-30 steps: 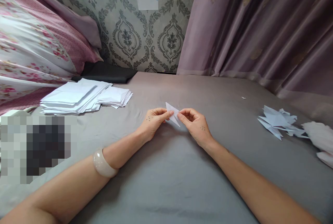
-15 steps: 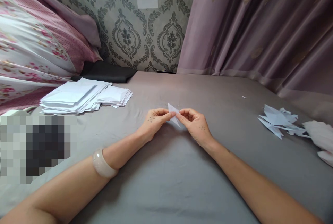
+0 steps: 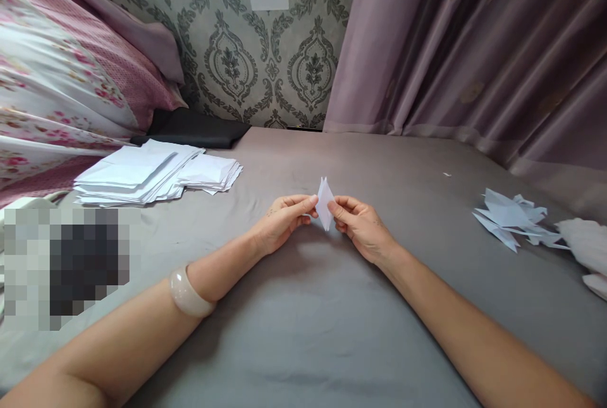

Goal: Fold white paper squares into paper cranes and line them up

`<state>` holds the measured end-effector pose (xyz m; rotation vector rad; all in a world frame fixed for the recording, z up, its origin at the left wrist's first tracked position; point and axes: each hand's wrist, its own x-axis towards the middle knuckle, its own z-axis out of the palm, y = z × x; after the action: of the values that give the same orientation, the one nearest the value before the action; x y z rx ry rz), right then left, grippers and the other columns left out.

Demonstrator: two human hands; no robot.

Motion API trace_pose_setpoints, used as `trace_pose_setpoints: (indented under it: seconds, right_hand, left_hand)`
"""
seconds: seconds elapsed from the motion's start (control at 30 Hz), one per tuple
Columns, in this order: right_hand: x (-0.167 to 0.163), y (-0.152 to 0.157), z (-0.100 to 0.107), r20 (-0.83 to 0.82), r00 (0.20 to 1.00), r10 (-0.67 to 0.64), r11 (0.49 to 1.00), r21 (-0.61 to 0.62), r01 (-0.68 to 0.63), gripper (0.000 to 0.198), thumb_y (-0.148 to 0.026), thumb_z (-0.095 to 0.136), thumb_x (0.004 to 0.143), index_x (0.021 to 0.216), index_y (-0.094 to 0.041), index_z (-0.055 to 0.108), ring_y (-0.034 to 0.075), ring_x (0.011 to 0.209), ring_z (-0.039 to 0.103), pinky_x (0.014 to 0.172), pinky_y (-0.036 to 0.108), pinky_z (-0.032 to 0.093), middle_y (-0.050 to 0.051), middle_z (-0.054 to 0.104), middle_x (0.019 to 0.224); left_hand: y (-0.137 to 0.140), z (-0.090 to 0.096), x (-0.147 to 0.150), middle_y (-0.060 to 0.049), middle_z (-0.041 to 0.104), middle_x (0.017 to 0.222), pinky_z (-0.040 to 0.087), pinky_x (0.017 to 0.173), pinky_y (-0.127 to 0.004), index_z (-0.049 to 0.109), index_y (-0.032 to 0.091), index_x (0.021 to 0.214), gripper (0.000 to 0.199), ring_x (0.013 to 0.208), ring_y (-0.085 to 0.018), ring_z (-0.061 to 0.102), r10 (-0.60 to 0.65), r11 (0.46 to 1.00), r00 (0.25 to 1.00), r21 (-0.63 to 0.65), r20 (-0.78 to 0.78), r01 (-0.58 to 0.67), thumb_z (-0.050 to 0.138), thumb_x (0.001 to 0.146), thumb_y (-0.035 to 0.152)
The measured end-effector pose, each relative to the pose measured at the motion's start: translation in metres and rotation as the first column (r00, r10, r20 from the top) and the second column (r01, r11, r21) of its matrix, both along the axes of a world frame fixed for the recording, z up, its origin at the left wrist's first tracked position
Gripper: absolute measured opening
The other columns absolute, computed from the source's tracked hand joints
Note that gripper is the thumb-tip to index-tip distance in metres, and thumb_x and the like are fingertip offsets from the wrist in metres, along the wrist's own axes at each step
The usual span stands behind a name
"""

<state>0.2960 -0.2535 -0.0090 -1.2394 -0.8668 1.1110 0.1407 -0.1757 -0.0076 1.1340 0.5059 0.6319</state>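
Observation:
A small white folded paper [image 3: 325, 205], shaped like a narrow diamond with pointed layers at its top, stands upright between my hands above the grey sheet. My right hand [image 3: 363, 226] pinches its right edge between thumb and fingers. At the left edge, the thumb and curled fingers of my left hand [image 3: 288, 219] close on the paper. The fingertips behind it are partly hidden. Around my left wrist sits a pale bangle [image 3: 187, 294].
Stacks of white paper, larger sheets [image 3: 128, 171] and smaller squares [image 3: 211, 171], lie at the left. Several folded paper pieces [image 3: 515, 215] are heaped at the right beside a white cloth [image 3: 585, 243]. A black item [image 3: 194, 128] rests by the wall; curtains [image 3: 427, 47] hang behind.
The folded paper has turned from a slanted position to an upright diamond facing me. My hands have moved slightly apart, and the thumbs have shifted to opposite edges.

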Motion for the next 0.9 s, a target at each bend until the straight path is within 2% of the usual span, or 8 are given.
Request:
trace_pose_setpoints:
  seconds: [0.13,0.3,0.37,0.47,0.63,0.77,0.9]
  right_hand:
    - [0.003,-0.001,0.002,-0.137,0.989,0.058,0.998,-0.012,-0.060,0.035,-0.044,0.079,0.063,0.083,-0.019,0.068,0.007,0.055,0.036,0.051,0.024,0.029,-0.004,0.053,0.064]
    - [0.004,-0.002,0.002,-0.169,0.980,0.108,0.994,-0.003,-0.110,0.031,-0.042,0.078,0.066,0.084,-0.019,0.068,0.007,0.056,0.037,0.053,0.023,0.031,-0.004,0.053,0.065]
    - [0.003,-0.002,0.002,-0.126,0.988,0.088,0.996,0.010,-0.087,0.030,-0.042,0.077,0.067,0.084,-0.019,0.068,0.007,0.056,0.038,0.054,0.024,0.032,-0.004,0.054,0.064]
    - [-0.001,-0.003,0.003,0.027,0.999,0.028,0.999,0.041,-0.029,0.029,-0.044,0.074,0.070,0.082,-0.018,0.068,0.008,0.056,0.043,0.054,0.024,0.035,-0.002,0.059,0.066]
    - [-0.008,-0.006,0.006,0.259,0.964,-0.065,0.995,0.086,0.044,0.026,-0.042,0.071,0.070,0.078,-0.018,0.066,0.011,0.057,0.052,0.057,0.027,0.042,0.000,0.063,0.066]
    - [-0.011,-0.006,0.005,0.347,0.931,-0.115,0.987,0.142,0.069,0.017,-0.035,0.067,0.071,0.075,-0.018,0.064,0.014,0.062,0.058,0.061,0.028,0.045,0.001,0.066,0.068]
    - [-0.010,-0.006,0.004,0.371,0.925,-0.080,0.984,0.177,0.014,0.011,-0.030,0.065,0.072,0.076,-0.019,0.064,0.016,0.070,0.062,0.068,0.029,0.047,0.002,0.068,0.072]
  left_hand:
    - [0.000,0.001,-0.001,-0.006,0.066,0.085,0.040,0.069,-0.025,0.075,0.016,0.090,0.025,0.077,-0.012,0.056,-0.033,0.999,0.999,-0.007,0.012,0.033,0.076,0.073,0.035]
    - [0.000,0.000,-0.001,-0.006,0.066,0.083,0.041,0.069,-0.025,0.076,0.016,0.091,0.025,0.076,-0.012,0.055,-0.036,0.999,0.999,-0.005,0.022,0.037,0.075,0.074,0.035]
    - [0.000,-0.001,-0.001,-0.006,0.066,0.080,0.040,0.068,-0.025,0.076,0.016,0.090,0.025,0.075,-0.012,0.055,-0.020,1.000,1.000,0.019,0.019,0.020,0.074,0.074,0.035]
    - [0.000,-0.003,0.000,-0.004,0.066,0.077,0.039,0.067,-0.024,0.076,0.016,0.088,0.022,0.071,-0.011,0.054,0.018,0.997,1.000,0.070,-0.003,-0.018,0.074,0.073,0.032]
    - [0.000,-0.004,0.000,-0.002,0.066,0.072,0.038,0.065,-0.023,0.075,0.015,0.083,0.019,0.067,-0.010,0.053,0.064,0.990,0.997,0.129,-0.052,-0.057,0.075,0.072,0.030]
    - [-0.003,-0.003,0.000,-0.001,0.066,0.072,0.037,0.065,-0.022,0.073,0.015,0.078,0.021,0.065,-0.009,0.050,0.095,0.977,0.991,0.201,-0.093,-0.075,0.076,0.071,0.034]
    - [-0.005,-0.002,0.000,-0.001,0.067,0.073,0.039,0.065,-0.022,0.071,0.014,0.076,0.023,0.065,-0.009,0.052,0.102,0.970,0.989,0.230,-0.106,-0.075,0.076,0.070,0.036]
